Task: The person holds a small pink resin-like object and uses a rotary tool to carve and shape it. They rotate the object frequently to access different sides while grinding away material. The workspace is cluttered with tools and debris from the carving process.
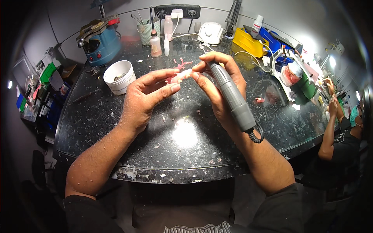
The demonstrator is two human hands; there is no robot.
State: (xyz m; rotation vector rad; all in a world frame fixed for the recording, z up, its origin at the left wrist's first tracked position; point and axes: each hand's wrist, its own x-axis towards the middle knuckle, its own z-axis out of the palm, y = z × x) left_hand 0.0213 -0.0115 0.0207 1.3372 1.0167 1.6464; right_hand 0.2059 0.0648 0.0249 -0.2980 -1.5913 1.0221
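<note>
Between my two hands, over the middle of the dark bench, is a small pink and white piece with tooth-like shapes, a denture. My left hand pinches it from the left with thumb and fingers. A grey rotary handpiece with a coiled cord lies across my right hand, its cord end toward me. The thumb and fingertips of that hand also meet at the denture's right end. Whether a bur sits in the handpiece tip cannot be made out. Just behind the denture, a pink branching scrap lies on the bench.
Left of my hands stands a white tub, with a blue machine behind. A tool cup, a pink bottle, a white control box and a yellow bin line the back. At right, a co-worker sits.
</note>
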